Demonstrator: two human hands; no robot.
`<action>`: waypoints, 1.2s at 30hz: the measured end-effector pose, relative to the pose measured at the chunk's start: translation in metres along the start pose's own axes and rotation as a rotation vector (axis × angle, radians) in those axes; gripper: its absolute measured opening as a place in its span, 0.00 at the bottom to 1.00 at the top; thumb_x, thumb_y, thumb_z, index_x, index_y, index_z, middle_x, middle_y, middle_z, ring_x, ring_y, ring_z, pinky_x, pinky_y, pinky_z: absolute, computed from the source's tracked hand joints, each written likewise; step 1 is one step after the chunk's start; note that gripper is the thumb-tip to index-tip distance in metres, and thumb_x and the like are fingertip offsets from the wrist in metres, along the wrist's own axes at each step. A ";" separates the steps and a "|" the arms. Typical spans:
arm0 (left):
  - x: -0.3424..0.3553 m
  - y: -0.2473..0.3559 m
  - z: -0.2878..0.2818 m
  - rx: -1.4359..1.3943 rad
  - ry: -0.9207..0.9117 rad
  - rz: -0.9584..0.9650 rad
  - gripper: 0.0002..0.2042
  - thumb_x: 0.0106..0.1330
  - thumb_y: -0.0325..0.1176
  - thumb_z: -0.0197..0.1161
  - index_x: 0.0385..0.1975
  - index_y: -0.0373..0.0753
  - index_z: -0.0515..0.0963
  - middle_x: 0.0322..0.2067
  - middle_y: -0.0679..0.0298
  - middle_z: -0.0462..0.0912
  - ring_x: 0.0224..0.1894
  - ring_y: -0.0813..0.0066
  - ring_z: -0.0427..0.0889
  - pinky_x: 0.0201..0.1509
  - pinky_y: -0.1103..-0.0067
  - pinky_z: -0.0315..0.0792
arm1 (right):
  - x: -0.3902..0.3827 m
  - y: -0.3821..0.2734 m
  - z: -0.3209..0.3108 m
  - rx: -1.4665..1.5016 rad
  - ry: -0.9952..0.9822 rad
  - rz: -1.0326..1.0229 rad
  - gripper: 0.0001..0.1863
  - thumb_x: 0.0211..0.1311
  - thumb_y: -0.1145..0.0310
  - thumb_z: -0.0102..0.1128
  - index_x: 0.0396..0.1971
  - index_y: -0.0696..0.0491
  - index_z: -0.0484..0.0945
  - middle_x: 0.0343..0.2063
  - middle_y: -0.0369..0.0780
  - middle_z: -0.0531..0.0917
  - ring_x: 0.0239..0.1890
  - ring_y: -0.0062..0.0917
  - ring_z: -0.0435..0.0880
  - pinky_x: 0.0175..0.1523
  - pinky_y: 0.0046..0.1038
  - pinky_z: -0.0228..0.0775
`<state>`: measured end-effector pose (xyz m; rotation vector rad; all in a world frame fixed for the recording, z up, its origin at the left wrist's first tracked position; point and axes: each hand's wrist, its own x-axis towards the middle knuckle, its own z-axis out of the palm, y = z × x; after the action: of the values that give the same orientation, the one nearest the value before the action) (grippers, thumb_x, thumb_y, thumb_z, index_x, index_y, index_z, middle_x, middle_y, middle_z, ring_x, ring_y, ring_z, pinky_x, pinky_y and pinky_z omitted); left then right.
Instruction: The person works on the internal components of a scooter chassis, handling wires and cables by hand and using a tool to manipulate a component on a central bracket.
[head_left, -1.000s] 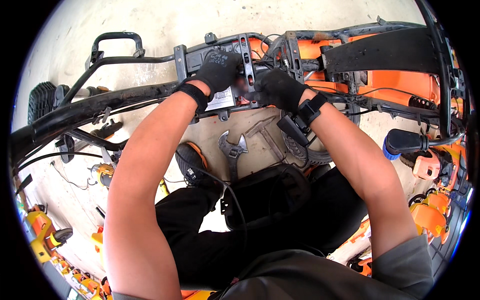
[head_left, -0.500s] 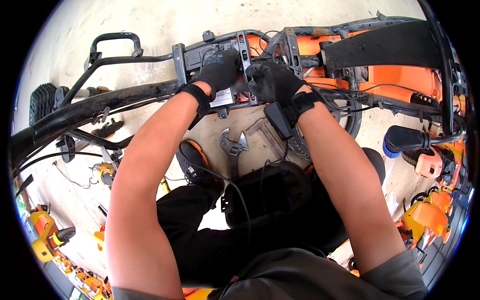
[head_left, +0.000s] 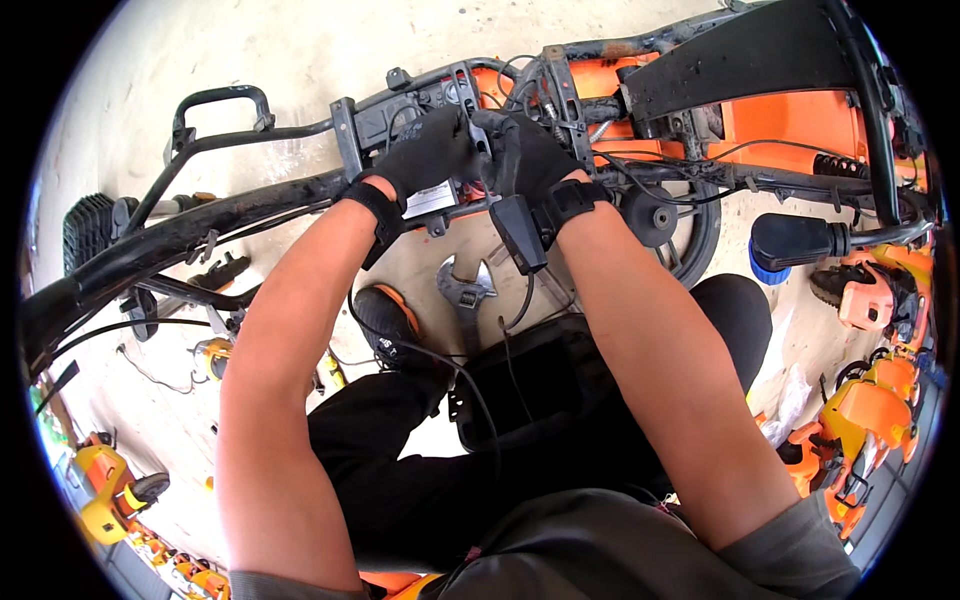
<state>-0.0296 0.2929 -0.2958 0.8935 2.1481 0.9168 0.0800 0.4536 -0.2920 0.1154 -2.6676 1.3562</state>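
My left hand [head_left: 428,150], in a black glove, reaches into the middle of a black tubular vehicle frame [head_left: 250,205], its fingers curled down beside an upright slotted bracket [head_left: 466,90]. Close against it is my right hand [head_left: 528,155], also gloved, thumb and fingers pressed together near the same bracket. What the two hands pinch between them is hidden by the gloves. Under my left wrist shows a pale label [head_left: 430,199] on a grey box-shaped part. Thin black cables run along the frame to the right of my right hand.
On the floor before me lie an adjustable wrench [head_left: 467,288] and, partly behind my right forearm, a metal bar. A black wheel [head_left: 700,235] stands under the frame. Orange body panels [head_left: 790,135] sit behind it. Orange and yellow vehicles [head_left: 868,415] line both sides.
My view has shifted slightly, moving the frame up and left in the picture. My hands stay at the bracket and have drawn a little closer together.
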 end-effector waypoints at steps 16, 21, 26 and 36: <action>-0.019 0.012 0.004 0.270 0.101 0.170 0.15 0.68 0.41 0.55 0.33 0.35 0.82 0.39 0.47 0.83 0.46 0.47 0.78 0.51 0.57 0.72 | -0.039 -0.022 0.043 0.225 0.358 0.298 0.14 0.54 0.78 0.68 0.41 0.60 0.80 0.33 0.48 0.84 0.38 0.41 0.85 0.42 0.35 0.78; -0.024 0.004 0.011 0.242 0.247 0.220 0.13 0.66 0.39 0.58 0.38 0.35 0.80 0.39 0.47 0.81 0.44 0.47 0.79 0.50 0.57 0.73 | -0.038 -0.020 0.029 0.202 0.245 0.373 0.15 0.57 0.78 0.66 0.45 0.61 0.78 0.39 0.47 0.85 0.40 0.37 0.86 0.46 0.36 0.79; -0.032 0.014 0.011 0.220 0.250 0.216 0.11 0.66 0.30 0.58 0.44 0.32 0.78 0.41 0.46 0.79 0.47 0.47 0.79 0.50 0.60 0.73 | -0.035 -0.009 0.022 0.156 0.206 0.196 0.21 0.59 0.78 0.65 0.53 0.62 0.75 0.46 0.44 0.85 0.47 0.30 0.86 0.55 0.32 0.78; -0.037 0.013 0.012 0.275 0.192 0.265 0.19 0.58 0.26 0.59 0.51 0.30 0.76 0.43 0.45 0.79 0.46 0.45 0.80 0.52 0.61 0.76 | -0.035 -0.009 0.021 0.255 0.117 0.228 0.21 0.63 0.79 0.63 0.56 0.60 0.74 0.49 0.43 0.84 0.50 0.26 0.84 0.56 0.28 0.77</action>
<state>0.0055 0.2753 -0.2821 1.2970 2.3998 0.8751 0.1138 0.4313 -0.3034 -0.2406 -2.4605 1.7098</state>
